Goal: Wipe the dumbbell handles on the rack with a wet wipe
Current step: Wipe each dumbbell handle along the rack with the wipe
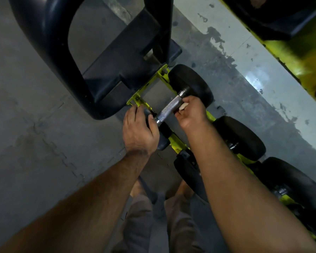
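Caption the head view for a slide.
Right hand rubs a wet wipe along a dumbbell handle; left hand steadies its end.

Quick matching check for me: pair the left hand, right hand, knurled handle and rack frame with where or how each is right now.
Things:
1. left hand
2. right hand
3. knurled handle
4. rack frame

States:
A. yellow-green, under the dumbbells
B. bare silver metal between the two hands
C. holds the near black head of the dumbbell
D. grips the handle's far end with the white wipe

Pairs: 1-C, 2-D, 3-B, 4-A
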A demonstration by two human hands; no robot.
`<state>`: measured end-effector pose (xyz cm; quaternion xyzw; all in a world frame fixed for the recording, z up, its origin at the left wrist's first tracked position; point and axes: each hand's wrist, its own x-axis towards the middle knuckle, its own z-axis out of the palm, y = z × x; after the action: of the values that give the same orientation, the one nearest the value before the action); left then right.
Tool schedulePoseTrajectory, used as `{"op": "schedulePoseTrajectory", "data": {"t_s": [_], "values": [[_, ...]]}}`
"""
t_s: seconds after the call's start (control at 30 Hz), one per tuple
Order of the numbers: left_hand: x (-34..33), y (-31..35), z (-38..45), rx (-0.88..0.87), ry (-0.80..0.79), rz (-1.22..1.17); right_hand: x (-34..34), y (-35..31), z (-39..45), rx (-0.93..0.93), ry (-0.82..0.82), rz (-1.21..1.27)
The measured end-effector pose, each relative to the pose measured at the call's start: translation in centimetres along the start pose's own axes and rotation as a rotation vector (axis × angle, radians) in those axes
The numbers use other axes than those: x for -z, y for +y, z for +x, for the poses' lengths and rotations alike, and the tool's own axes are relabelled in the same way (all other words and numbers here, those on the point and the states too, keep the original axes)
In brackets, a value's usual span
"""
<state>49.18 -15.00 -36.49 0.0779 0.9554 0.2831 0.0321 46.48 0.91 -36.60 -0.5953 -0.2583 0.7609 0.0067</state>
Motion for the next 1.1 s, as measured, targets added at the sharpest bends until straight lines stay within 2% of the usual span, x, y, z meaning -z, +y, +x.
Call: {"op": "schedulePoseTrajectory", "data": {"t_s": [0.17, 0.2, 0.27, 0.33, 0.4, 0.5, 0.6, 0.67, 0.77, 0.9, 1.03, 1.1], "values": [[-0.2, -0.3, 0.0, 0.004, 0.013, -0.002, 0.8, 2.8, -3.0, 0.068, -0.056, -0.333], [-0.2, -0.2, 0.0, 0.007, 0.009, -0.003, 1.1, 3.1, -3.3, 0.048, -0.07, -0.324], [-0.1, 0.0, -0.1, -0.002, 0.008, -0.003, 1.1, 2.3, -2.9, 0.025, -0.126, -0.142], [-0.1, -0.1, -0.1, -0.007, 0.016, -0.01, 0.3, 1.6, -1.5, 0.061, -0.107, -0.022], [-0.1, -0.3, 0.0, -0.007, 0.017, -0.016, 0.4, 2.5, -2.2, 0.046, -0.112, -0.179], [-0.2, -0.2, 0.0, -0.002, 0.018, -0.022, 1.7, 3.1, -2.5, -0.064, -0.231, -0.33], [-0.2, -0.3, 0.0, -0.011, 0.011, -0.03, 1.5, 0.7, -0.4, -0.023, -0.215, -0.109], [-0.2, -0.4, 0.1, -0.002, 0.011, -0.028, 1.2, 1.7, -0.4, -0.029, -0.213, -0.171], [-0.2, -0.3, -0.1, -0.009, 0.02, -0.027, 2.3, 4.0, -1.3, -0.146, -0.33, -0.36], [-0.3, -0.4, 0.0, -0.012, 0.022, -0.031, 2.2, 1.7, -0.1, -0.089, -0.314, -0.158], [-0.2, -0.4, -0.1, -0.01, 0.021, -0.037, 2.3, 3.7, -0.4, -0.159, -0.373, -0.271], [-0.3, -0.5, -0.1, -0.022, 0.026, -0.038, 2.6, 2.8, -0.1, -0.141, -0.327, -0.219]]}}
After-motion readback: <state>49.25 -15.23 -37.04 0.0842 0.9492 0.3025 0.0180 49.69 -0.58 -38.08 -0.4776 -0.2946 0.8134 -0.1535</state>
